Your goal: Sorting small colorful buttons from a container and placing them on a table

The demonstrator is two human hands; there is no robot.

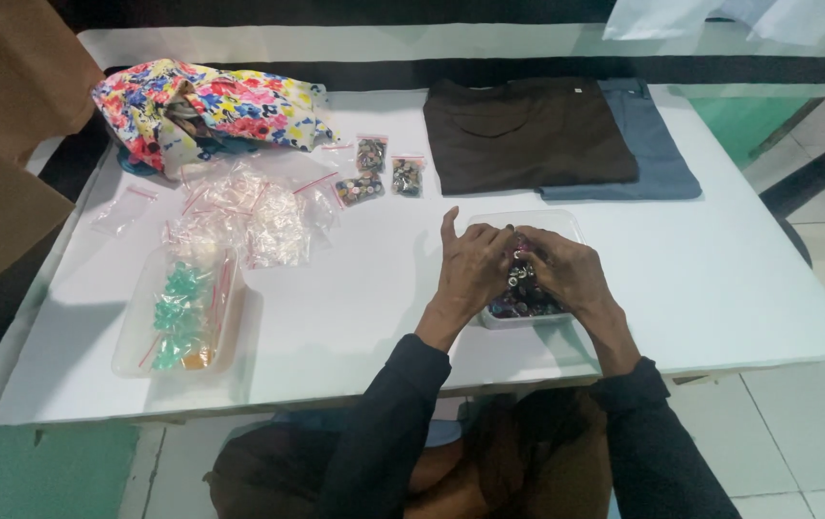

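Both hands meet over a clear plastic tub (pixel 566 223) of small dark beads (pixel 526 300) that stands on the white desk (pixel 374 298) right under them: the left hand (pixel 473 266) is half curled with its thumb raised, and the right hand (pixel 566 273) is curled with its fingertips in the beads, though I cannot tell what they pinch. Beyond the left hand lie three small filled bags (pixel 380 173), so this part looks done. Further to the left a heap of empty bags (pixel 239 216) and the still full tub suggest much remains.
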